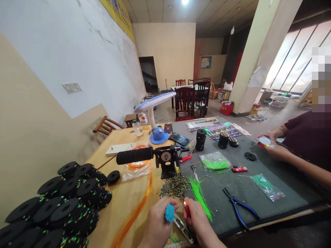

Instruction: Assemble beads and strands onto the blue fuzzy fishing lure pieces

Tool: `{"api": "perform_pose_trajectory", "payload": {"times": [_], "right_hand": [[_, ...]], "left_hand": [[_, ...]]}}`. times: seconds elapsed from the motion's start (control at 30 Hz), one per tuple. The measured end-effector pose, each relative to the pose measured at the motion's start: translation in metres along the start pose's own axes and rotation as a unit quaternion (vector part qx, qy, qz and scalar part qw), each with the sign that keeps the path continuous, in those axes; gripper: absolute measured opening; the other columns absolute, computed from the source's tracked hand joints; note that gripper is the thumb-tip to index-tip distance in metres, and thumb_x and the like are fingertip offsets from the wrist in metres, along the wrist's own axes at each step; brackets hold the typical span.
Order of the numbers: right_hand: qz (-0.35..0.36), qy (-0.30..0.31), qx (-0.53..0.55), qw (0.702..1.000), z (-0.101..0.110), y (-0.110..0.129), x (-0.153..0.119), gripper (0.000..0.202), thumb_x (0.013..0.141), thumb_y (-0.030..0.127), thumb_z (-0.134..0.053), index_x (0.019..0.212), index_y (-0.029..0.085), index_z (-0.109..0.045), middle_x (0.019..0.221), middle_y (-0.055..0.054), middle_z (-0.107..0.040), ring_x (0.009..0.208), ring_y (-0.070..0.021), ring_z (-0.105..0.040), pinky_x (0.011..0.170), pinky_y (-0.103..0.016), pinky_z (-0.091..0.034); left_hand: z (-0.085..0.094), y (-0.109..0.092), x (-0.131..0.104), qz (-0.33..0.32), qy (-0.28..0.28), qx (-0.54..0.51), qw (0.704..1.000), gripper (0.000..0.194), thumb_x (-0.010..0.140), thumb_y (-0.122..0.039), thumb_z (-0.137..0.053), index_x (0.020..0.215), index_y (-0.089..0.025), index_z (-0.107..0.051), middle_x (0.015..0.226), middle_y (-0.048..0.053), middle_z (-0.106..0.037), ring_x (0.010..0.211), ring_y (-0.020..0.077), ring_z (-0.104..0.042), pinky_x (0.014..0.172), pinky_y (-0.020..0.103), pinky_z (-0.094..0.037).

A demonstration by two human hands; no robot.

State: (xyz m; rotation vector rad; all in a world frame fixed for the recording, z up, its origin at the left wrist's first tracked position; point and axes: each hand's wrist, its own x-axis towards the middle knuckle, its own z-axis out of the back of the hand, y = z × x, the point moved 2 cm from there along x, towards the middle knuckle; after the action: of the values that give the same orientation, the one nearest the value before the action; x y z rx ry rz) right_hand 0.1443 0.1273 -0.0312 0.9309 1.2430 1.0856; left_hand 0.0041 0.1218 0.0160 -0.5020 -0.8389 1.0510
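In the head view my left hand (158,222) is closed around a bundle of thin light-blue strands (169,213), their cut ends facing up. Close beside it, my right hand (198,220) grips a red lighter (187,210), with a small bright flame at its top. Between and below the hands lies a silver metal tool (183,228) with a slotted body; its kind is partly hidden. Just beyond my fingers is a pile of small dark and brass-coloured pieces (177,184). Loose bright green strands (199,196) lie right of it.
Black foam spools (51,206) are heaped at left. A black-handled winding device (165,160) stands mid-table near orange strands (141,206) and a blue lamp (159,134). Blue-handled pliers (239,206) lie at right. Across the table, another person's hands (274,146) hold a round item.
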Motion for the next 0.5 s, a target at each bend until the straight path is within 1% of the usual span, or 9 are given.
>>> {"api": "perform_pose_trajectory", "payload": {"times": [0.13,0.23,0.33,0.5], "right_hand": [[-0.022,0.014,0.039,0.999,-0.0007,-0.0027,-0.0003,0.062,0.089,0.060,-0.029,0.042,0.022,-0.042,0.037,0.004,-0.033,0.038,-0.0100,-0.032,0.042,-0.023,-0.027],[-0.026,0.026,0.035,0.999,-0.0015,-0.0043,0.0005,0.062,0.089,0.060,-0.030,0.042,0.021,-0.043,0.036,0.004,-0.034,0.038,-0.0103,-0.033,0.042,-0.023,-0.027],[-0.034,0.019,0.027,0.999,-0.0018,-0.0053,0.0018,0.062,0.088,0.062,-0.030,0.043,0.021,-0.043,0.036,0.004,-0.036,0.038,-0.0104,-0.035,0.043,-0.022,-0.027],[-0.040,0.022,0.030,0.999,-0.0029,-0.0056,0.0022,0.063,0.087,0.065,-0.027,0.044,0.022,-0.043,0.036,0.005,-0.031,0.037,-0.0097,-0.029,0.042,-0.023,-0.024]], "left_hand": [[0.0000,-0.0004,-0.0012,-0.011,0.002,0.008,1.000,0.015,0.084,-0.013,-0.055,0.084,-0.019,-0.068,0.074,0.004,-0.070,0.069,0.0182,-0.067,0.063,0.024,-0.052],[0.0002,-0.0015,-0.0015,-0.015,0.004,0.010,1.000,0.017,0.082,-0.010,-0.055,0.084,-0.019,-0.069,0.075,0.004,-0.071,0.069,0.0179,-0.068,0.062,0.023,-0.052],[0.0003,-0.0007,-0.0021,-0.025,0.008,0.022,0.999,0.018,0.082,-0.010,-0.053,0.084,-0.019,-0.069,0.076,0.005,-0.072,0.069,0.0181,-0.068,0.061,0.023,-0.052],[-0.0005,0.0033,-0.0034,-0.032,0.019,0.041,0.998,0.018,0.083,-0.010,-0.052,0.085,-0.019,-0.067,0.078,0.005,-0.071,0.072,0.0178,-0.068,0.064,0.023,-0.052]]}}
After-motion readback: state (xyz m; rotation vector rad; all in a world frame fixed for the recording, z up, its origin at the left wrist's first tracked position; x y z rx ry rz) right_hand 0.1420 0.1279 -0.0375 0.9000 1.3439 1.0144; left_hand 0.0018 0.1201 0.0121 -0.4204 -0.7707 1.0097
